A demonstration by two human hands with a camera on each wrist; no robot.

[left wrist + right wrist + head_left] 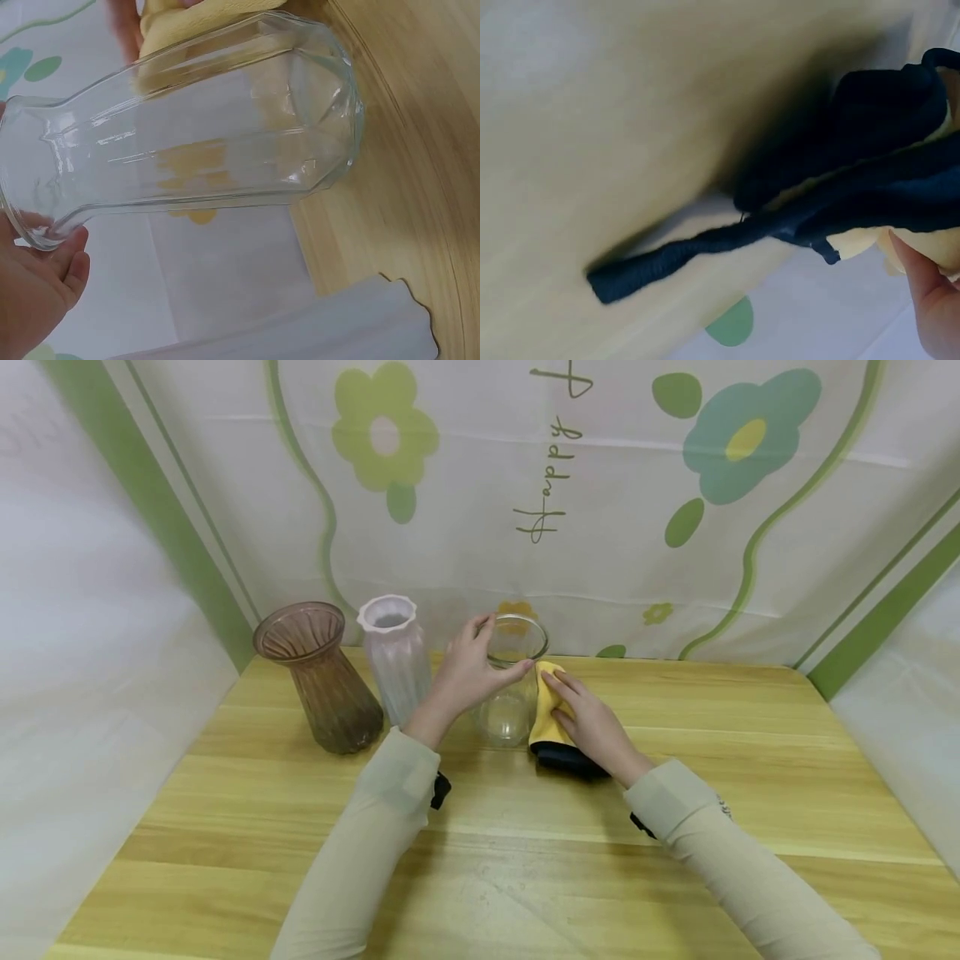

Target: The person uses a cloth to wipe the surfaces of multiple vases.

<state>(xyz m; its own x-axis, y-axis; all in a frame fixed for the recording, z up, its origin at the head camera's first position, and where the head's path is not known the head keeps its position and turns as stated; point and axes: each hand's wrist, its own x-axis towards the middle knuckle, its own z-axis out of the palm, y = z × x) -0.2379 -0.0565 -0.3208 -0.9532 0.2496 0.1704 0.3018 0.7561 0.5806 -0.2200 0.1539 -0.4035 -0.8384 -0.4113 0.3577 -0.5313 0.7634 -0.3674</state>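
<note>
A clear glass vase (pixel 506 714) stands upright on the wooden table, near its back edge. At its neck, my left hand (pixel 467 670) grips the rim with thumb and fingers on either side; the left wrist view shows this hand (pixel 34 296) below the flared mouth of the vase (pixel 217 142). My right hand (pixel 596 727) holds a yellow and black cloth (pixel 550 706) against the vase's right side. In the right wrist view, the cloth's dark side (pixel 862 169) hangs in folds and hides most of the fingers of my right hand (pixel 939 311).
Left of the glass vase stands a white-pink ribbed vase (pixel 397 668) with a scalloped rim. Farther left is a brown translucent vase (pixel 333 697) with a wide mouth. A flowered curtain (pixel 465 552) hangs behind the wooden table (pixel 480 877).
</note>
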